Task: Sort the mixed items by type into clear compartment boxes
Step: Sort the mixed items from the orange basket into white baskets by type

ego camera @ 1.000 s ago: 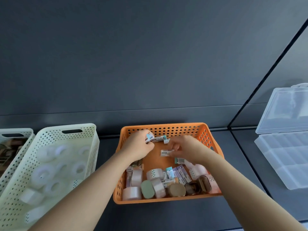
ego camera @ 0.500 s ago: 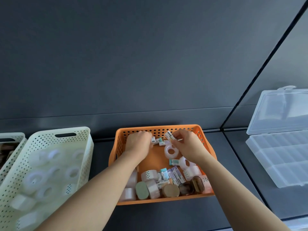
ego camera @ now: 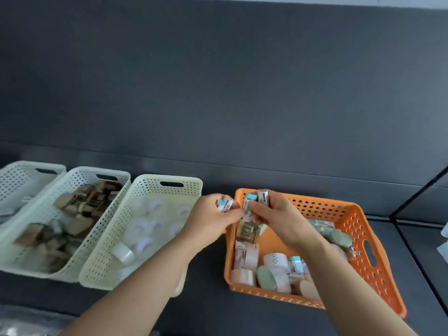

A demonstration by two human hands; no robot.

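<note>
An orange perforated basket [ego camera: 358, 243] holds mixed items: tape rolls [ego camera: 276, 260], small labelled erasers [ego camera: 296, 264] and brown clips. My left hand [ego camera: 211, 221] is raised over the basket's left rim and grips a small eraser [ego camera: 225, 204] with a teal end. My right hand [ego camera: 276, 217] is just beside it, above the basket's back left corner, and holds two erasers [ego camera: 254, 200] upright between fingers and thumb. The two hands nearly touch.
Three pale perforated baskets stand to the left: one [ego camera: 167, 185] with white tape rolls, one [ego camera: 114, 173] with brown clips, one [ego camera: 29, 166] mostly cut off. A dark wall rises behind. A clear box edge [ego camera: 444, 229] shows at far right.
Both hands have lifted out of the orange basket with erasers and come together at its left rim. The view has swung left, so the clear compartment box has almost left the frame.
</note>
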